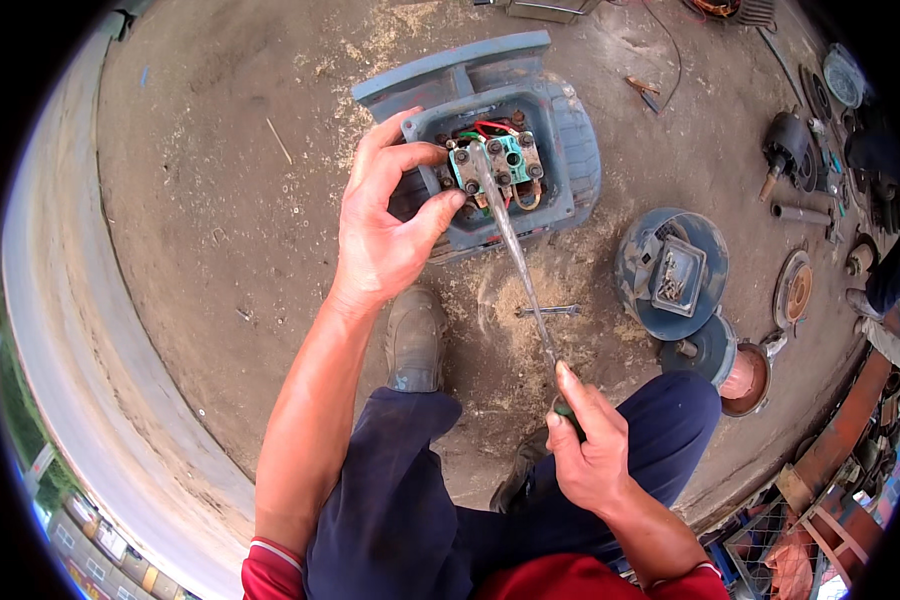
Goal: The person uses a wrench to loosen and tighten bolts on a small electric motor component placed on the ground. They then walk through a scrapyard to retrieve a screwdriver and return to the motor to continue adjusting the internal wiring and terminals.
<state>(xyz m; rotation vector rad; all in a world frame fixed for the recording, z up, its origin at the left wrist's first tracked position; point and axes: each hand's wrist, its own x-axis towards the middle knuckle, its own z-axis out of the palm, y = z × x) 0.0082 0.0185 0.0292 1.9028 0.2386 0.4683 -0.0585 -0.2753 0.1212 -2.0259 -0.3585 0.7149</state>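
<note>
A blue-grey motor point(582, 160) lies on the ground with its square terminal box point(560, 190) uncovered. Inside sits a light-green terminal block point(522, 172) with several dark bolts. Red and green wires run along its far side. My left hand point(385, 215) reaches over the box's left wall, its thumb and index finger gripping the block's left end. In my right hand point(592, 445), closed around a dark-green handle, is a long screwdriver point(518, 255). Its metal shaft slants up to the left, and its tip rests on the block, between the bolts.
A wrench point(550, 311) lies on the dirt between the motor and my boots. To the right, a dark round tub point(660, 315) holds a metal tray point(678, 275) of small parts. Further right are a motor rotor point(788, 140), a pipe point(800, 214) and a rusty round flange point(794, 290).
</note>
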